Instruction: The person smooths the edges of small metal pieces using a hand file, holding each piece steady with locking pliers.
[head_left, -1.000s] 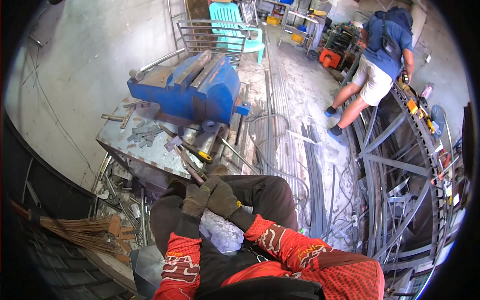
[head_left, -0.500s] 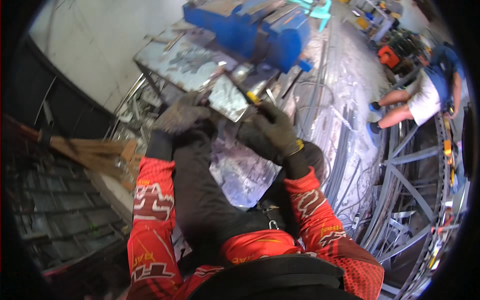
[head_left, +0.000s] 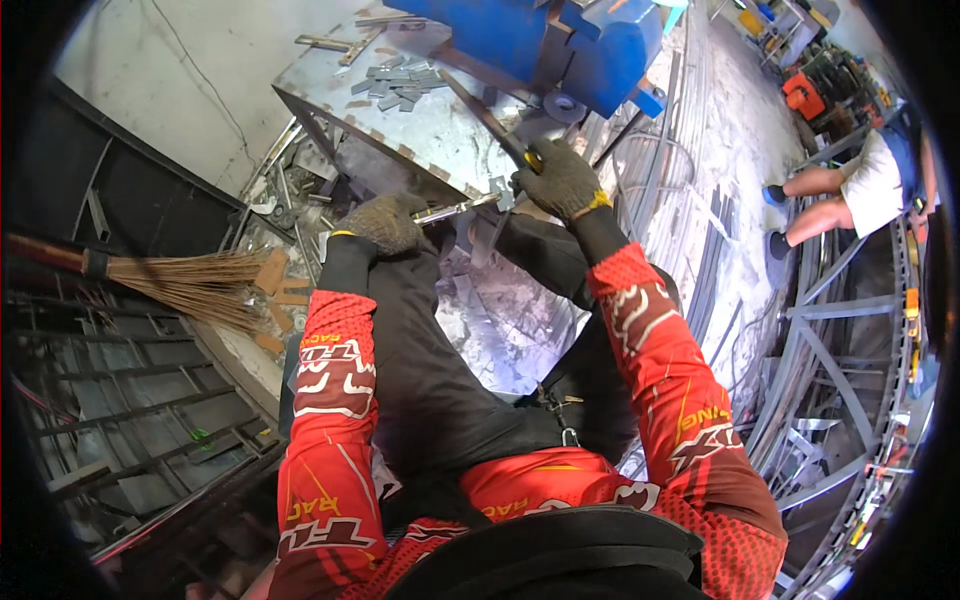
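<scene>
My left hand (head_left: 384, 224), in a grey knit glove, is closed around silver locking pliers (head_left: 452, 211) above my left knee. At the jaws' end is a small grey metal plate (head_left: 503, 193), close to the table's near edge. My right hand (head_left: 562, 180), gloved too, grips the yellow-and-black handle of what looks like a long flat file (head_left: 482, 115). Its dark blade points up and left over the tabletop, apart from the plate. My right fingertips are partly hidden behind the handle and glove.
On the metal table (head_left: 330, 85) lie several small metal plates (head_left: 400, 82). Behind stands a blue machine (head_left: 600, 60). A broom (head_left: 185, 285) lies at left. Metal bars (head_left: 705, 270) run along the floor at right, near another person (head_left: 875, 185) and a steel frame (head_left: 840, 308).
My right hand has moved up and away from my left, taking the file with it. The pliers and plate show more plainly now. The whole view has shifted somewhat.
</scene>
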